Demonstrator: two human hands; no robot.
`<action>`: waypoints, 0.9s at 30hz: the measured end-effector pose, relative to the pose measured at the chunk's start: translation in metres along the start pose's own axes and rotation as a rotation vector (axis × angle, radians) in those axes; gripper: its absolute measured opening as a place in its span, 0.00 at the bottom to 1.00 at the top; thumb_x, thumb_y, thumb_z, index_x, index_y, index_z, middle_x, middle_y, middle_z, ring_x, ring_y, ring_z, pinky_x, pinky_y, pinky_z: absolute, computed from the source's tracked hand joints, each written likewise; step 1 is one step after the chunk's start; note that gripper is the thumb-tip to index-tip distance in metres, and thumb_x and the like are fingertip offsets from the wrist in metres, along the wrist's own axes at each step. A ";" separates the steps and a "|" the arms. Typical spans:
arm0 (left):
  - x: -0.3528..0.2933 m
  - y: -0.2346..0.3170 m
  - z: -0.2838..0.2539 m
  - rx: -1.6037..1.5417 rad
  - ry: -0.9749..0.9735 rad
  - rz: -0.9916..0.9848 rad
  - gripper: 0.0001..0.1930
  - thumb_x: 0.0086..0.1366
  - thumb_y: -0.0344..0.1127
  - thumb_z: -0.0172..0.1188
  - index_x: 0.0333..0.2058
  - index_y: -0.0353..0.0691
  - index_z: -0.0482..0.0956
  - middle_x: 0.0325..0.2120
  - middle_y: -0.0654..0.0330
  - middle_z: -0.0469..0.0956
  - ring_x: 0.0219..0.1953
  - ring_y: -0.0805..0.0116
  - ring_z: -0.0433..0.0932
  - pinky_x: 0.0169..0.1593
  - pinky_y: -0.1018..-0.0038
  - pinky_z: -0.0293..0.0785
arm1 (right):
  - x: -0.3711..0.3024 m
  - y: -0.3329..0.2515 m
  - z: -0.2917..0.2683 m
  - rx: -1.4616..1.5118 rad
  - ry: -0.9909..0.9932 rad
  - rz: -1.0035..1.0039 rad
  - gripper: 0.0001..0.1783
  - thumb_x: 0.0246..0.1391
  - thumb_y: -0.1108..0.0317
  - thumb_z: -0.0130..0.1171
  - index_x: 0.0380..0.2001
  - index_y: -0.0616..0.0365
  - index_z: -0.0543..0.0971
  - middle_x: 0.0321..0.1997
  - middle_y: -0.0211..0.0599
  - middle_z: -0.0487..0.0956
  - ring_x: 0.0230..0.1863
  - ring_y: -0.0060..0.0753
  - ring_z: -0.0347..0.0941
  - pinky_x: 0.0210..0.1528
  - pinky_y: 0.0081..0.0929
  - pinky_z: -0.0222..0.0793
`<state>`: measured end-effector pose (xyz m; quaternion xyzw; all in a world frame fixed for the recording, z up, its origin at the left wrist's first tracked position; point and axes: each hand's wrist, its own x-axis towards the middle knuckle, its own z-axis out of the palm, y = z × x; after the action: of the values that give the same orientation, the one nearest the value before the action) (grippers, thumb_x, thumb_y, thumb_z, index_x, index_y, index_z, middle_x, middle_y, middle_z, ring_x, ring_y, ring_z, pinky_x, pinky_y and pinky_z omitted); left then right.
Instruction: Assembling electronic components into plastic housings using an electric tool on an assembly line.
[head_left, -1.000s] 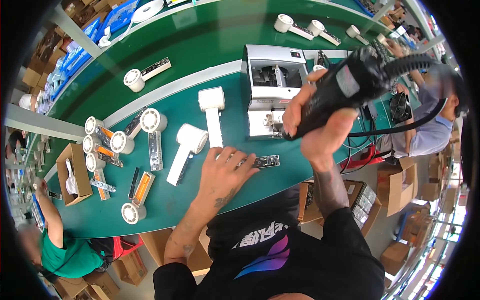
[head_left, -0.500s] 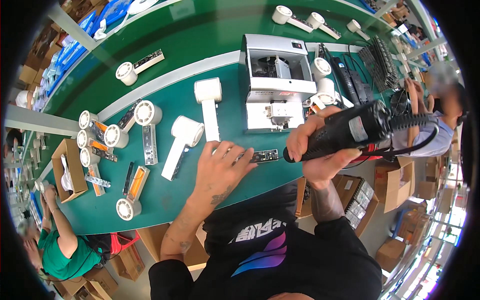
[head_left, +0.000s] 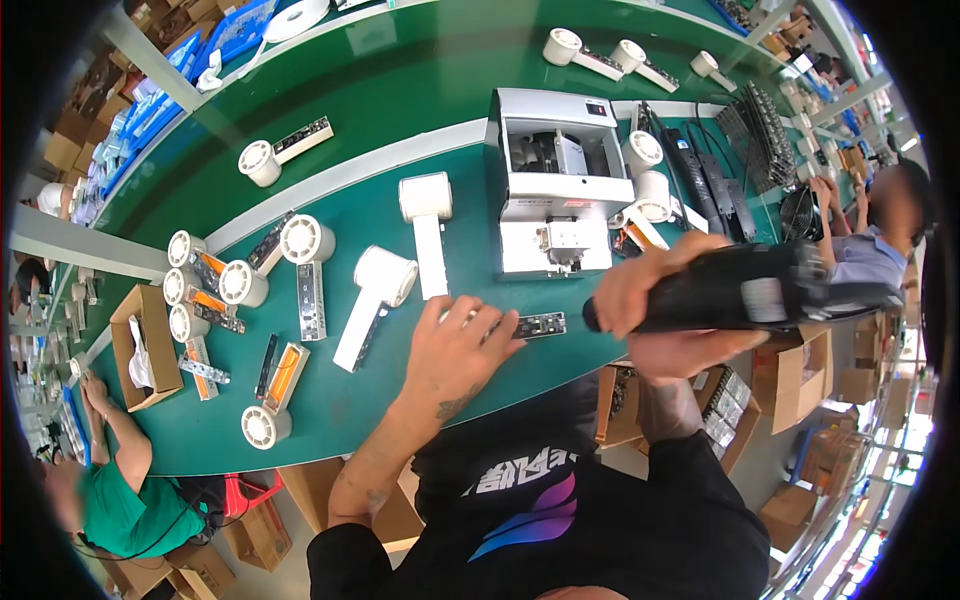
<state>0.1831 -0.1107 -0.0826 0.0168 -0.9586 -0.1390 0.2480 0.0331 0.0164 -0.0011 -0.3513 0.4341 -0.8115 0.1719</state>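
Note:
My left hand (head_left: 463,350) rests on the green bench with its fingers bent over the left end of a narrow circuit board (head_left: 542,325). The fingers hide that end of the board. In my right hand (head_left: 665,310), raised right of the board, is a black corded electric screwdriver (head_left: 735,290), held nearly level and blurred by motion. Its narrow end faces left, and the cord leaves at the right. Just beyond my left hand lie a white fan handle (head_left: 430,240) and another white fan handle (head_left: 372,290).
A silver machine (head_left: 562,185) stands at the bench's back centre. Several round-headed fan parts (head_left: 242,284) lie on the left, near an open carton (head_left: 145,345). Black power strips (head_left: 700,175) and a stack of dark boards (head_left: 757,135) are at right. Co-workers sit at both sides.
The screwdriver in my right hand has swung to a more level angle and shifted slightly right. My left hand stays at the board. The whole scene sits a little lower in view.

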 end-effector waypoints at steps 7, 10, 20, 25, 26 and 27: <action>0.018 0.013 -0.006 -0.035 -0.027 0.006 0.19 0.55 0.42 0.68 0.43 0.41 0.80 0.38 0.62 0.75 0.47 0.61 0.73 0.48 0.61 0.68 | 0.053 0.007 0.024 -0.421 0.017 -0.023 0.58 0.44 0.14 0.41 0.53 0.63 0.60 0.15 0.32 0.67 0.13 0.25 0.62 0.15 0.23 0.59; 0.011 0.004 -0.029 -0.185 -0.032 -0.070 0.27 0.52 0.44 0.71 0.50 0.41 0.78 0.44 0.60 0.74 0.54 0.57 0.70 0.53 0.58 0.66 | 0.047 0.010 0.017 -0.352 -0.040 0.028 0.55 0.47 0.16 0.42 0.50 0.63 0.61 0.16 0.32 0.68 0.13 0.25 0.63 0.15 0.21 0.59; -0.011 -0.010 -0.038 -0.237 -0.132 -0.225 0.39 0.46 0.45 0.76 0.57 0.38 0.73 0.48 0.60 0.75 0.61 0.54 0.64 0.60 0.53 0.55 | 0.015 0.011 0.047 -0.187 -0.040 0.213 0.60 0.38 0.11 0.42 0.52 0.60 0.60 0.17 0.33 0.67 0.14 0.26 0.63 0.18 0.24 0.62; -0.010 -0.010 -0.038 -0.228 -0.122 -0.208 0.38 0.46 0.44 0.76 0.55 0.36 0.74 0.46 0.59 0.77 0.62 0.55 0.64 0.60 0.54 0.56 | 0.012 0.023 0.040 -0.149 -0.043 0.204 0.59 0.39 0.12 0.43 0.50 0.62 0.61 0.16 0.34 0.67 0.13 0.24 0.63 0.17 0.23 0.61; -0.010 -0.011 -0.038 -0.228 -0.122 -0.208 0.38 0.46 0.44 0.76 0.55 0.36 0.74 0.46 0.59 0.77 0.62 0.55 0.64 0.60 0.54 0.56 | 0.011 0.024 0.041 -0.163 -0.026 0.211 0.59 0.39 0.12 0.44 0.50 0.62 0.61 0.16 0.34 0.68 0.13 0.24 0.63 0.17 0.23 0.61; -0.010 -0.011 -0.038 -0.242 -0.121 -0.216 0.37 0.46 0.44 0.76 0.54 0.36 0.74 0.46 0.59 0.77 0.61 0.55 0.64 0.60 0.54 0.56 | 0.011 0.025 0.042 -0.176 -0.010 0.218 0.59 0.38 0.12 0.45 0.49 0.62 0.62 0.16 0.35 0.69 0.13 0.24 0.63 0.16 0.22 0.60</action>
<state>0.2094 -0.1302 -0.0585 0.0811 -0.9407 -0.2800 0.1737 0.0550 -0.0281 -0.0012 -0.3197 0.5385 -0.7451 0.2296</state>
